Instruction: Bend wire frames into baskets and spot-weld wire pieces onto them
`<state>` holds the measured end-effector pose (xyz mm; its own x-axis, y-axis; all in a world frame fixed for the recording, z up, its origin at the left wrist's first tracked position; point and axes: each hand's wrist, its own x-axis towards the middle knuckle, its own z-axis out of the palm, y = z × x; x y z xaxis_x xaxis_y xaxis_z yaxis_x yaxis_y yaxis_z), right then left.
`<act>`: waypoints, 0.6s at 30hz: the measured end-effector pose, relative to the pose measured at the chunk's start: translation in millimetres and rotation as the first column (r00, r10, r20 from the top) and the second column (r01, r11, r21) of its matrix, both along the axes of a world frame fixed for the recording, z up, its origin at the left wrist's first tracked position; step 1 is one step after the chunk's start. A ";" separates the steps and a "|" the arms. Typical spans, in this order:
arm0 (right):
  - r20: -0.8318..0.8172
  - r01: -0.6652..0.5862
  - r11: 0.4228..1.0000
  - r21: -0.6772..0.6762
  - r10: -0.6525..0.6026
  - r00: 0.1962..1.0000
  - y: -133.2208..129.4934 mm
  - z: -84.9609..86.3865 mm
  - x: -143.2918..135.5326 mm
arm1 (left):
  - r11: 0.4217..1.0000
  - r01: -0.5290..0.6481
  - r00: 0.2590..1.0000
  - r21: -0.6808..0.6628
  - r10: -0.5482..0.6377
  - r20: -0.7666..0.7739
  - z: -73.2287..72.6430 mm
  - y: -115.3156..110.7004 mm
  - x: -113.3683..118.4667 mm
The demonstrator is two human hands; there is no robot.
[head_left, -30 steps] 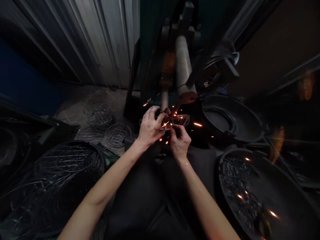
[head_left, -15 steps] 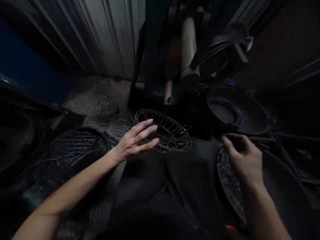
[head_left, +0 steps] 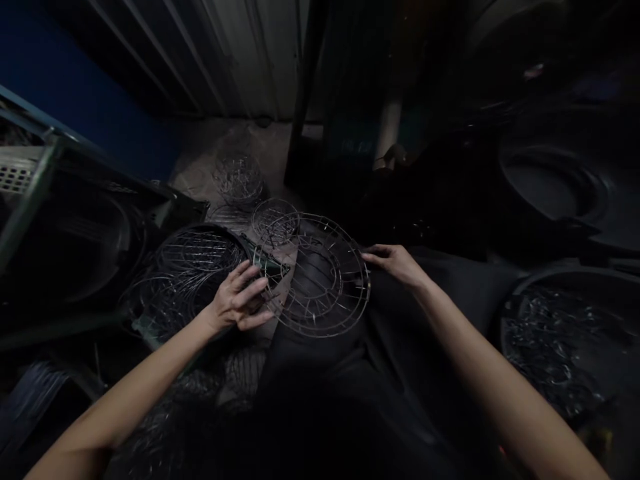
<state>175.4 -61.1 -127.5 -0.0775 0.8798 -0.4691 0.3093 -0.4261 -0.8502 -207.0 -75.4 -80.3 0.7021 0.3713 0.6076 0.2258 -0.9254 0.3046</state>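
A round wire basket is tilted above my dark-clothed lap, its rings and short cross wires facing me. At its left rim is my left hand, fingers bent around the edge, with the thumb side partly hidden. My right hand pinches the right rim between thumb and fingertips.
More wire baskets and a smaller one stand on the floor ahead. A dark tub of wire parts is at left, beside a green metal frame. At right sits a basin of small metal pieces; dark machinery stands ahead.
My right hand has come from above the basin at right to the basket's right rim. The basket has tipped to face me more, and the view has swung left.
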 end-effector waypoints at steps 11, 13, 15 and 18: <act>-0.517 -0.041 0.939 -0.341 -0.151 0.842 4.7 -0.5 -12.9 | 0.284 -0.408 0.576 -0.868 0.817 -0.003 4.6 -61.4 21.3; -0.558 -0.095 0.922 -0.375 -0.142 0.818 5.4 -2.4 -13.0 | 0.133 -0.316 0.553 -0.939 0.830 -0.069 3.1 -55.8 20.9; -0.585 -0.130 0.908 -0.399 -0.143 0.799 3.7 -3.2 -12.5 | -0.017 -0.166 0.575 -0.986 0.811 -0.110 1.5 -52.3 16.7; -0.572 -0.144 0.898 -0.416 -0.136 0.809 1.6 -4.8 -11.2 | -0.204 0.123 0.654 -0.971 0.752 -0.076 1.0 -50.3 11.5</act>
